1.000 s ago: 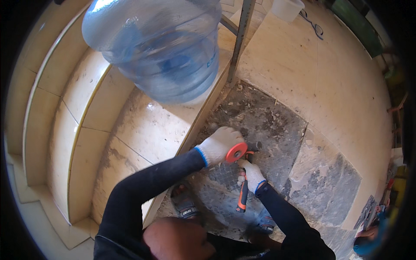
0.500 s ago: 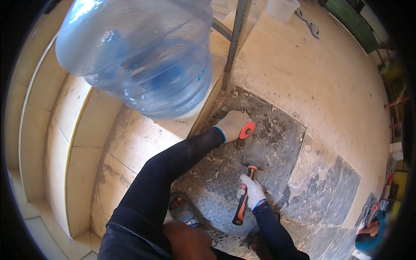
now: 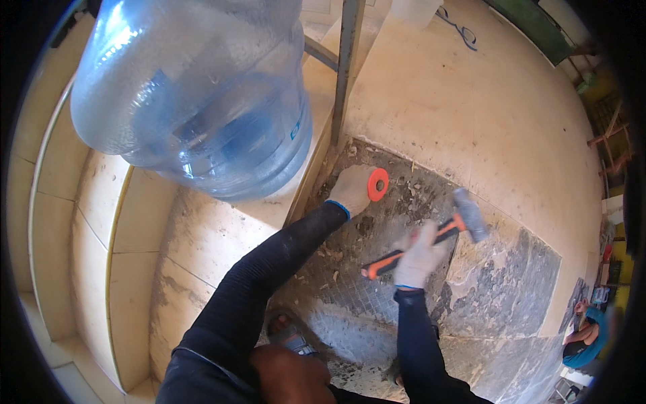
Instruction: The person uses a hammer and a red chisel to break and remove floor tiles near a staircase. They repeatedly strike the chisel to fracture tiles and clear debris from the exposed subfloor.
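My left hand (image 3: 352, 188), in a pale work glove with a blue cuff edge, is closed round a chisel. Only the chisel's round orange guard (image 3: 377, 184) with a grey striking end at its centre shows; the fist hides the rest. In another pale glove, my right hand (image 3: 422, 257) grips a hammer by its black and orange handle (image 3: 445, 231). The grey hammer head (image 3: 470, 215), blurred by motion, is raised to the right of the chisel, apart from it. Beneath both hands lies a rough grey patch of floor (image 3: 350, 286) with broken bits and a grid imprint.
A large clear blue water bottle (image 3: 222, 135) looms at the upper left, beside a metal post (image 3: 344, 74). Tiled steps (image 3: 134, 222) line the left side. Beige tiles (image 3: 417, 94) border the grey patch. Another person (image 3: 585, 337) is at the far right edge.
My right hand has lifted and swung the hammer up and to the right, turning its head outward. The left hand still holds the chisel in nearly the same place. The view has shifted slightly.
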`<action>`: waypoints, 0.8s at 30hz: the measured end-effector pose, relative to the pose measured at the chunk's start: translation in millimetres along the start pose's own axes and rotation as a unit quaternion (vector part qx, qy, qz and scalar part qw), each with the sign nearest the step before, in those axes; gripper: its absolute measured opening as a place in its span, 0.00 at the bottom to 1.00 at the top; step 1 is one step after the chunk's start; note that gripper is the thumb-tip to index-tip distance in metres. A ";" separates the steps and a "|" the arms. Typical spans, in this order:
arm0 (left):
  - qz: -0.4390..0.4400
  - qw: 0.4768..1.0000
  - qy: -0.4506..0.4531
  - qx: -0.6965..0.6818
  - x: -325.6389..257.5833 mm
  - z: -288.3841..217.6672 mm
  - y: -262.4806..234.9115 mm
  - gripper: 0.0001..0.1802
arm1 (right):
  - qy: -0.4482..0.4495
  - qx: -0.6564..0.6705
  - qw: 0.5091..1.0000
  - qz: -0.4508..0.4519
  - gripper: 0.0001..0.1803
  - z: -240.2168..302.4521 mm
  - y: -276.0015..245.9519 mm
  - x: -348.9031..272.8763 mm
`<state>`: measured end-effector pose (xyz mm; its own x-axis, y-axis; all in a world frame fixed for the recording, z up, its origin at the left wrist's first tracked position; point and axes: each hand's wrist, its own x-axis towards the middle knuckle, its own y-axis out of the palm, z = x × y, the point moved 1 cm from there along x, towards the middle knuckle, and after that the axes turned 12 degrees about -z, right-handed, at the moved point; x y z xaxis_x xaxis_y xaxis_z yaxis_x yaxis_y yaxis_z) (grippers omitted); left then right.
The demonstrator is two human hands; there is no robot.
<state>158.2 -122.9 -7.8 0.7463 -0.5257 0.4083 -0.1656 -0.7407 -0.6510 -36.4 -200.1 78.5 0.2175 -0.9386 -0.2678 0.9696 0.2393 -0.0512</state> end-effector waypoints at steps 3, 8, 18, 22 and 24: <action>0.049 0.999 -0.009 -0.002 0.2 -0.7 2.2 0.13 | 0.079 -0.129 0.985 0.085 0.18 -6.3 9.3 0.5; 0.032 0.999 0.017 0.024 2.6 -2.2 -1.5 0.10 | 0.075 -0.027 0.997 0.013 0.20 8.2 0.8 5.5; 0.055 0.997 0.038 0.035 4.8 -4.4 2.3 0.08 | 0.073 -0.098 0.984 0.128 0.20 -14.7 3.6 15.4; 0.022 0.999 0.045 0.015 3.0 -2.2 0.0 0.09 | 0.055 0.016 0.997 0.052 0.19 -17.7 2.7 17.6; 0.041 0.998 0.040 0.013 0.7 -1.2 0.4 0.09 | 0.114 -0.065 0.986 0.104 0.18 -19.4 6.5 13.6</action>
<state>157.9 -124.1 -7.0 0.6766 -0.6170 0.4019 -0.2068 -0.6830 -0.7006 -29.3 -206.5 55.9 0.3648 -0.7894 -0.4938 0.8808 0.4645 -0.0918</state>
